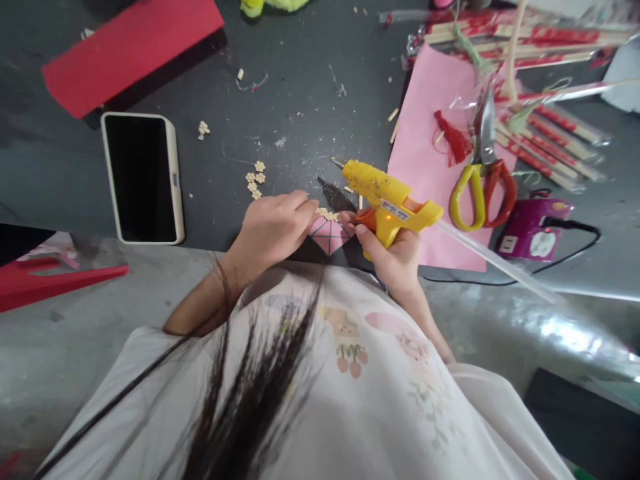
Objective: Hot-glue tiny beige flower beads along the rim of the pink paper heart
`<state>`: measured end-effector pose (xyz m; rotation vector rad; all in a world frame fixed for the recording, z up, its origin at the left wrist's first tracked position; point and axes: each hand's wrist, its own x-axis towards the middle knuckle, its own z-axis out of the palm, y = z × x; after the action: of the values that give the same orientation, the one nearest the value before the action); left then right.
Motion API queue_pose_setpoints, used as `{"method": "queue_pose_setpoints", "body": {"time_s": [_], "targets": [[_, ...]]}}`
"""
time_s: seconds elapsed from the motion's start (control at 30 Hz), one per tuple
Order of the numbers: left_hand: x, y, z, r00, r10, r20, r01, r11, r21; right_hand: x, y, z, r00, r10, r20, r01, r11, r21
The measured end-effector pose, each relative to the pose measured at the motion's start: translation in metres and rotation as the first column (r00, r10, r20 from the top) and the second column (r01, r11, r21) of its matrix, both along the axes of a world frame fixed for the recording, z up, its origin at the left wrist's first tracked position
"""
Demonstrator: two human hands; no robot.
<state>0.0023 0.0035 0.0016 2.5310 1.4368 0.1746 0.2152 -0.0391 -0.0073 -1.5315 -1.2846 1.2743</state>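
My right hand is closed round the handle of a yellow glue gun; its nozzle points up and left over the dark table, and a clear glue stick juts from its back toward the right. My left hand has its fingers pinched together on a row of small cream flower beads along the top edge of a small pink folded paper piece. That piece lies at the table's near edge between my two hands. More loose flower beads lie just beyond my left hand.
A phone lies face up at the left, a red sheet behind it. At the right sit a pink sheet, yellow and red scissors, a red tassel, wrapped sticks and a purple device with a cable.
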Motion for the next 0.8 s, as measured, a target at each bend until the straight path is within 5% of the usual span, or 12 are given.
{"method": "queue_pose_setpoints", "body": {"time_s": [0.8], "targets": [[-0.003,-0.004,-0.008,0.995,0.061,0.073,-0.062,0.998,0.001,-0.005,0.001,0.005,0.991,0.019,0.13,-0.03,0.996,0.086]]}}
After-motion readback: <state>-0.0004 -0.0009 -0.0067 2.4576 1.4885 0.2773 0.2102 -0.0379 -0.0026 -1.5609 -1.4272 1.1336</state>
